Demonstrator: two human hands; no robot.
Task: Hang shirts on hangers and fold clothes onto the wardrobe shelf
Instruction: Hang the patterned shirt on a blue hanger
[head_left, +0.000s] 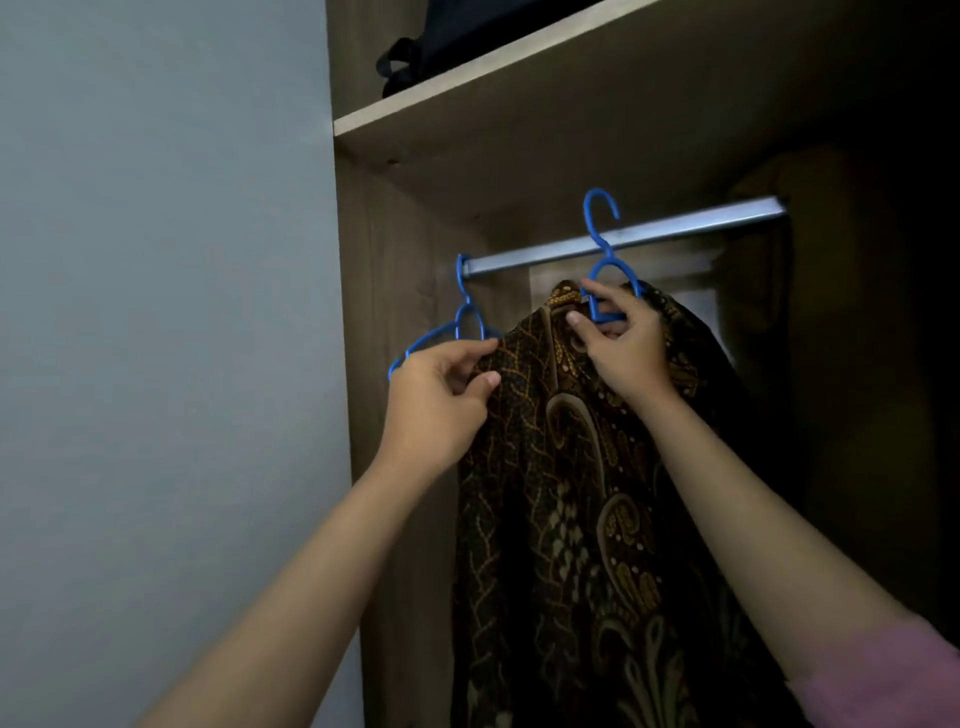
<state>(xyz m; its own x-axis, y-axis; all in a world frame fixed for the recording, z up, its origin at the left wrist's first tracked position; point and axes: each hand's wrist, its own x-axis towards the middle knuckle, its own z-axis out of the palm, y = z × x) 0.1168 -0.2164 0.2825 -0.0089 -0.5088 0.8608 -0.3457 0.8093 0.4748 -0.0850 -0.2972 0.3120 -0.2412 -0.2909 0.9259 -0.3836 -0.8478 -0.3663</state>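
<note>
both hands (621, 338) raised, pinching shirt (571, 493) & hanger (605, 270).

Head view, upward, near wardrobe (395, 291)

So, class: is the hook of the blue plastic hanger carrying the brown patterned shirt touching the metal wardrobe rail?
Apart. The head view shows the hanger hook raised above the rail.

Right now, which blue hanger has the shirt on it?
The right hanger, held by the right hand, carries the patterned shirt; its hook is off the rail. The left hanger hangs bare on the rail.
</note>
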